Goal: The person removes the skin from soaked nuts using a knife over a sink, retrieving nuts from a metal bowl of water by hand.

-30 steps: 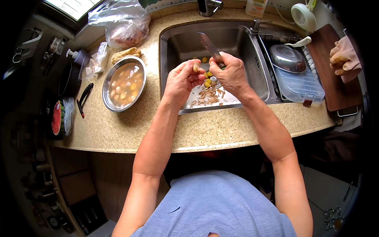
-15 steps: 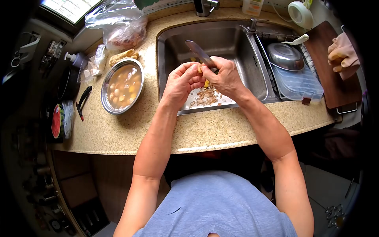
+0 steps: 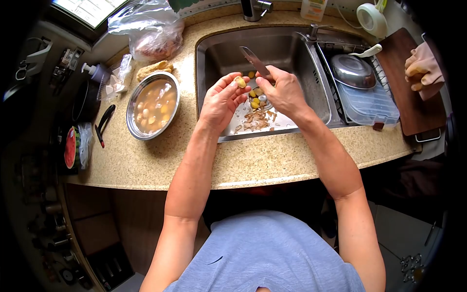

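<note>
Above the sink (image 3: 311, 97), my left hand (image 3: 222, 101) pinches a small yellowish piece (image 3: 240, 82) between thumb and fingers. My right hand (image 3: 284, 92) is wrapped round the handle of a knife (image 3: 254, 60), whose blade points up and to the left, apart from the piece. Below my hands, brown peelings (image 3: 256, 119) lie in the sink near its front edge. Several yellow pieces (image 3: 255, 103) are around the drain, partly hidden by my right hand. A metal bowl (image 3: 128, 113) of cloudy liquid with round pieces stands left of the sink.
Behind the bowl lie a yellow cloth (image 3: 154, 69) and a plastic bag (image 3: 158, 41). Black-handled tool (image 3: 103, 124) and cut watermelon (image 3: 70, 147) are at left. A dish rack (image 3: 335, 104), cutting board (image 3: 406, 82) and rubber gloves (image 3: 424, 70) are at right. The faucet (image 3: 254, 9) stands behind.
The knife and my right hand first moved in against the piece, then drew back to the right. The piece in my left hand now shows a yellow face.
</note>
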Motion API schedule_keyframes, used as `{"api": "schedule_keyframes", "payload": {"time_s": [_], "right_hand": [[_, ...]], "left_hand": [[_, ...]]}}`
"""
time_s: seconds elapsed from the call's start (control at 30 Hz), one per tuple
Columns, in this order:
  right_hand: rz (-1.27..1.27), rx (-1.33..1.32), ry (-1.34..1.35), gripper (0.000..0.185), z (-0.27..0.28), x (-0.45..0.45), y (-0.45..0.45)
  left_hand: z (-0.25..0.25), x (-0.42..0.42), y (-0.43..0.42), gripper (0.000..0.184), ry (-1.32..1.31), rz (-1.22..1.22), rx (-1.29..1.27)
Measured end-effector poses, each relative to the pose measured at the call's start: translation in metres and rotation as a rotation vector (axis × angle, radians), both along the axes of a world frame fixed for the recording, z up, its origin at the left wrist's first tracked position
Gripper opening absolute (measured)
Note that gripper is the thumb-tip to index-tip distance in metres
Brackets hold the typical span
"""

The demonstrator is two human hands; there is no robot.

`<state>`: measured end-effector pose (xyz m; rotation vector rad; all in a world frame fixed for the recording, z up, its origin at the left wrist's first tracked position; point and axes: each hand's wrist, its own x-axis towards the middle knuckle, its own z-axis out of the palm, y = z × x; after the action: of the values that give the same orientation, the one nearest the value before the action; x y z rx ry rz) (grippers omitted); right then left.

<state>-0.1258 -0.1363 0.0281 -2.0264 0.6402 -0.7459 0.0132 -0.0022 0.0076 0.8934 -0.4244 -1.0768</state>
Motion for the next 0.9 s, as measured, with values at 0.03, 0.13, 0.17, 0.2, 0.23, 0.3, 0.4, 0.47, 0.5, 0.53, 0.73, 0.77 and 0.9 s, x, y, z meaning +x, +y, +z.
{"api": "schedule_keyframes", "payload": {"time_s": [0.03,0.13,0.17,0.2,0.23,0.3,0.4,0.47,0.5,0.53,0.73,0.77,0.9], "right_hand": [[0.003,0.000,-0.002,0.017,-0.001,0.001,0.001],[0.064,-0.026,-0.035,0.018,-0.004,0.003,0.007],[0.109,0.011,-0.077,0.018,-0.004,0.003,0.010],[0.153,0.047,-0.117,0.018,-0.004,0.004,0.013],[0.152,0.069,-0.107,0.018,-0.003,0.004,0.015],[0.142,0.060,-0.101,0.018,-0.005,0.003,0.012],[0.127,0.048,-0.124,0.019,-0.009,0.005,0.011],[0.116,0.044,-0.148,0.020,-0.010,0.005,0.011],[0.111,0.038,-0.112,0.022,-0.010,0.004,0.010],[0.107,0.032,-0.075,0.023,-0.010,0.004,0.010],[0.091,-0.058,-0.109,0.021,-0.008,0.003,0.009],[0.093,-0.059,-0.110,0.021,-0.007,0.004,0.009],[0.069,0.053,-0.164,0.016,-0.005,0.003,0.006]], "left_hand": [[0.000,0.000,0.000,0.029,-0.002,0.025,-0.014],[-0.002,-0.002,-0.002,0.028,0.057,0.058,-0.076],[-0.004,-0.002,-0.002,0.028,0.059,0.054,-0.077],[-0.006,-0.004,-0.003,0.028,0.049,0.025,-0.119],[-0.008,-0.005,-0.004,0.028,0.040,-0.003,-0.160],[-0.008,-0.010,-0.006,0.028,-0.006,0.007,-0.128],[0.000,-0.013,-0.005,0.028,-0.076,0.032,-0.053],[0.002,-0.014,-0.004,0.027,-0.093,0.041,-0.012],[0.002,-0.014,-0.004,0.027,-0.100,0.036,-0.001],[0.002,-0.013,-0.004,0.026,-0.107,0.032,0.011],[-0.002,-0.010,-0.002,0.028,-0.134,-0.027,0.025],[-0.003,-0.008,-0.002,0.028,-0.135,-0.024,0.025],[-0.001,-0.007,-0.002,0.028,-0.050,-0.043,0.012]]}}
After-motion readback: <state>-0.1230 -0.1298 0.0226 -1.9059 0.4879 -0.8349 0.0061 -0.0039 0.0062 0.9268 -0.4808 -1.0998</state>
